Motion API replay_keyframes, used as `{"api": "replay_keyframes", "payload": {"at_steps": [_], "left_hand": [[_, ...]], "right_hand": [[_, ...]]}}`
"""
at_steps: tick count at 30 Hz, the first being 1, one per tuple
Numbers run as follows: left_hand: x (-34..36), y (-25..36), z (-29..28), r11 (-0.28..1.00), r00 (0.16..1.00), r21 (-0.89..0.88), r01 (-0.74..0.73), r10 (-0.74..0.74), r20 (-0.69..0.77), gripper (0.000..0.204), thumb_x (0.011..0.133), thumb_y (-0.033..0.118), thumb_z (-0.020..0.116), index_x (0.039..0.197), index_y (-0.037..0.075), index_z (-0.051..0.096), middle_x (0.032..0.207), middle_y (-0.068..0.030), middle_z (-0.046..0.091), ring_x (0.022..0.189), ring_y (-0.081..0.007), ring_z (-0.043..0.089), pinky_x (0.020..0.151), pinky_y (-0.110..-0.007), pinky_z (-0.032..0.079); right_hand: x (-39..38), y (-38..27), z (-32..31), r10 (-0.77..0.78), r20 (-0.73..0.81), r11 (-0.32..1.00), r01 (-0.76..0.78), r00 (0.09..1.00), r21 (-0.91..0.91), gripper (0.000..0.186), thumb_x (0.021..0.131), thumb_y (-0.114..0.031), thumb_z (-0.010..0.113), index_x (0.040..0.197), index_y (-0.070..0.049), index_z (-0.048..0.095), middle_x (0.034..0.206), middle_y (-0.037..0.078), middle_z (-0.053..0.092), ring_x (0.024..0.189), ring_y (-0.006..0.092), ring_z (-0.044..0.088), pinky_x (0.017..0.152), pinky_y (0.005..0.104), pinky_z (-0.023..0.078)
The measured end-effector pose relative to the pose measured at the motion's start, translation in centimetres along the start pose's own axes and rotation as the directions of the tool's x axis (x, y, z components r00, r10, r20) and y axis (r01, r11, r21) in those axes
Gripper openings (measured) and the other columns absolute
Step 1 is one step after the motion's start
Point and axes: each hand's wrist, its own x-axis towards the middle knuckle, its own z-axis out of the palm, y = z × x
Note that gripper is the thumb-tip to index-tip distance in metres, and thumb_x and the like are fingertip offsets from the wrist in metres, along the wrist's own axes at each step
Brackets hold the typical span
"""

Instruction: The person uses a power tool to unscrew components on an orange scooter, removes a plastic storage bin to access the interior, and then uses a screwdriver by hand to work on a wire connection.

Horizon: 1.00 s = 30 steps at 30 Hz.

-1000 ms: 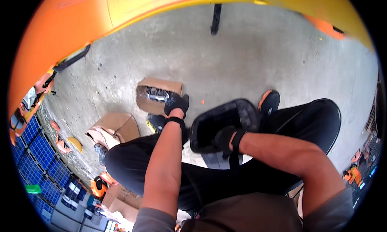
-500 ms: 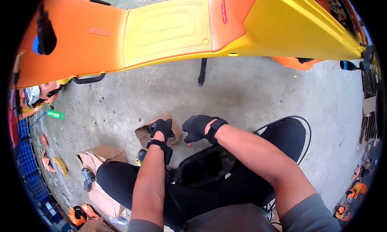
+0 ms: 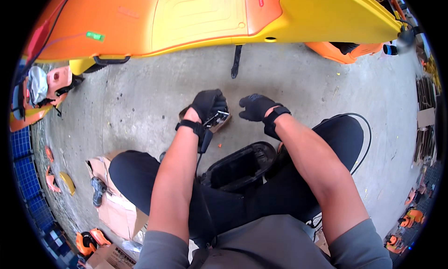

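My left hand (image 3: 208, 103), in a black glove, is closed at the far left rim of a small cardboard box (image 3: 224, 124) and appears to grip it. Dark and shiny metal pieces (image 3: 220, 115) show in the box beside the fingers, though the hand covers part of it. To the right of the box is my gloved right hand (image 3: 258, 107), fingers bent and their tips apart, with nothing visible in it. Between my legs, nearer than both hands, lies a hollow black plastic shell (image 3: 233, 168).
A large orange and yellow plastic body (image 3: 196, 17) spans the far side, a black leg (image 3: 236, 61) below it. An opened cardboard carton (image 3: 116, 206) lies by my left knee. A black cable (image 3: 368, 129) curves round my right knee. An orange scrap (image 3: 220, 145) lies on the concrete floor.
The view has shifted. My left hand and the small box have moved right and away from me. My right hand has also moved right and away, and its fingertips show farther apart.
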Motion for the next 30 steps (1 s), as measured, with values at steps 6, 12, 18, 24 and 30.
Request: {"api": "replay_keyframes", "payload": {"at_steps": [6, 12, 18, 24, 30], "left_hand": [[-6.2, 8.2, 3.1, 0.907, 0.855, 0.37, -0.199, 0.345, -0.386, 0.027, 0.097, 0.025, 0.058, 0.112, 0.003, 0.064, 0.106, -0.0138, 0.07, 0.097, -0.0251, 0.069, 0.085, -0.036, 0.058], [-13.4, 12.8, 7.3, 0.733, 0.809, 0.579, -0.357, 0.552, -0.201, 0.034, 0.098, 0.031, 0.058, 0.114, 0.002, 0.064, 0.104, -0.0108, 0.069, 0.094, -0.0193, 0.068, 0.086, -0.033, 0.056], [-17.7, 12.7, 7.9, 0.65, 0.776, 0.645, -0.401, 0.615, -0.138, 0.037, 0.098, 0.033, 0.057, 0.116, 0.002, 0.064, 0.104, -0.0106, 0.069, 0.094, -0.0181, 0.067, 0.086, -0.032, 0.056], [-18.0, 12.2, 9.8, 0.56, 0.78, 0.738, -0.377, 0.622, -0.073, 0.04, 0.1, 0.034, 0.055, 0.121, 0.002, 0.063, 0.106, -0.0106, 0.069, 0.096, -0.0192, 0.068, 0.087, -0.032, 0.056], [-20.7, 14.9, 12.6, 0.561, 0.796, 0.761, -0.327, 0.598, -0.099, 0.022, 0.096, 0.025, 0.062, 0.095, 0.002, 0.066, 0.084, -0.0042, 0.064, 0.074, -0.0117, 0.061, 0.069, -0.026, 0.051]], "right_hand": [[0.3, 0.9, -1.0, 0.089, -0.017, 0.99, -0.091, 0.996, -0.108, 0.038, 0.084, -0.033, 0.062, 0.106, -0.005, 0.071, 0.113, 0.021, 0.068, 0.108, 0.0377, 0.064, 0.095, 0.046, 0.051], [0.1, -0.8, -2.1, 0.015, -0.058, 0.988, -0.024, 0.998, -0.15, 0.035, 0.085, -0.031, 0.059, 0.1, -0.003, 0.073, 0.107, 0.021, 0.069, 0.103, 0.0395, 0.065, 0.092, 0.0466, 0.051], [0.1, -3.6, -1.6, -0.011, -0.087, 0.999, 0.009, 0.996, -0.031, 0.033, 0.086, -0.031, 0.056, 0.097, -0.005, 0.073, 0.106, 0.019, 0.07, 0.102, 0.0383, 0.065, 0.091, 0.0464, 0.051], [0.9, -0.3, 2.0, -0.041, -0.072, 0.992, 0.032, 0.997, -0.121, 0.026, 0.084, -0.028, 0.058, 0.094, -0.008, 0.072, 0.095, 0.017, 0.071, 0.094, 0.0369, 0.066, 0.085, 0.045, 0.052], [3.7, -1.4, 2.1, -0.061, 0.047, 0.978, 0.069, 0.997, -0.196, 0.032, 0.086, -0.03, 0.056, 0.098, -0.006, 0.075, 0.107, 0.018, 0.07, 0.101, 0.0377, 0.066, 0.091, 0.046, 0.052]]}}
